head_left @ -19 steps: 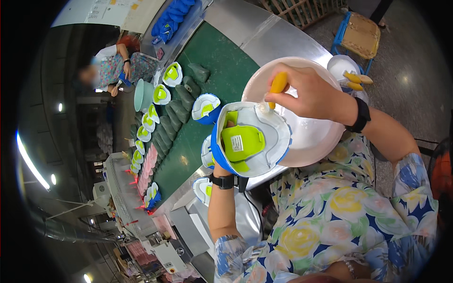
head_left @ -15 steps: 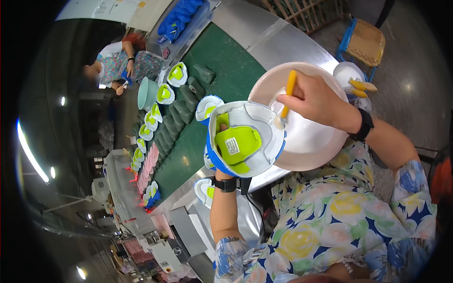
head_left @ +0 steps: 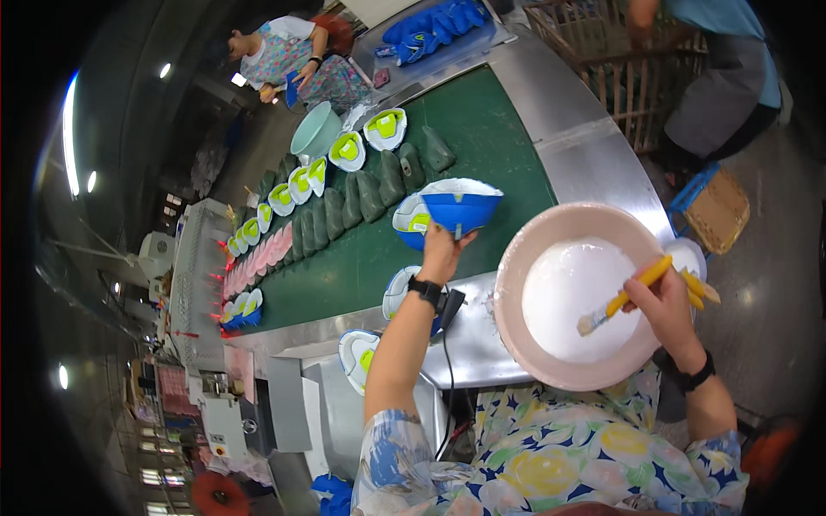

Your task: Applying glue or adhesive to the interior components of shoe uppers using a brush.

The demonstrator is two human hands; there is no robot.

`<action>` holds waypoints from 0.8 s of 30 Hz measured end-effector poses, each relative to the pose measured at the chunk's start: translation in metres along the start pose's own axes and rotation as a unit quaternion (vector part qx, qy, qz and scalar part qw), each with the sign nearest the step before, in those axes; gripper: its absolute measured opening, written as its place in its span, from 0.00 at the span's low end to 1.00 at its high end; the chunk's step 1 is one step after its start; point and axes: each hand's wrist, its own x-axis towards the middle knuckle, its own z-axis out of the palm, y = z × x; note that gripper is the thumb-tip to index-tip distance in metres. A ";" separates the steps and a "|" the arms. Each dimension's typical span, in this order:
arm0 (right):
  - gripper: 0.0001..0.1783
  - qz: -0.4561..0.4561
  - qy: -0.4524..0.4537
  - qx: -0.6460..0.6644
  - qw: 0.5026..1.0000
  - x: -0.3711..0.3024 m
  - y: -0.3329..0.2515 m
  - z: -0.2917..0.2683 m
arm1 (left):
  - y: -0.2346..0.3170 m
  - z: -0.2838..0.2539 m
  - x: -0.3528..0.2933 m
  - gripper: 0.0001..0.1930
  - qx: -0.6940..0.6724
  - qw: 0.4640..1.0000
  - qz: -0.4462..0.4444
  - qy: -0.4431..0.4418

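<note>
Left hand [head_left: 443,253]: fingers bent round blue, white-lined upper [head_left: 462,208], held above green work surface [head_left: 503,138]. Right hand [head_left: 666,311]: closed round yellow-handled brush [head_left: 619,303], bristles [head_left: 592,323] over white liquid [head_left: 564,288] in pink basin [head_left: 509,301].

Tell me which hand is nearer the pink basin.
Right. The right hand is at the right rim of the basin, holding a brush; the left hand is off to its left, holding a blue upper.
</note>
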 end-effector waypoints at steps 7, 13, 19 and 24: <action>0.08 0.027 0.010 -0.006 1.000 -0.012 0.000 -0.012 | -0.070 -0.002 0.085 0.17 -0.084 0.995 -0.062 0.009; 0.08 0.047 -0.012 -0.042 0.998 -0.008 0.006 -0.006 | -0.087 -0.002 0.090 0.34 0.051 0.982 -0.079 0.162; 0.07 0.015 -0.045 -0.081 0.996 -0.008 0.006 -0.019 | -0.031 -0.020 0.014 0.42 0.341 0.924 0.069 0.161; 0.08 0.000 -0.050 -0.123 0.991 -0.005 0.016 -0.038 | 0.056 -0.079 -0.132 0.36 0.438 0.823 0.287 0.219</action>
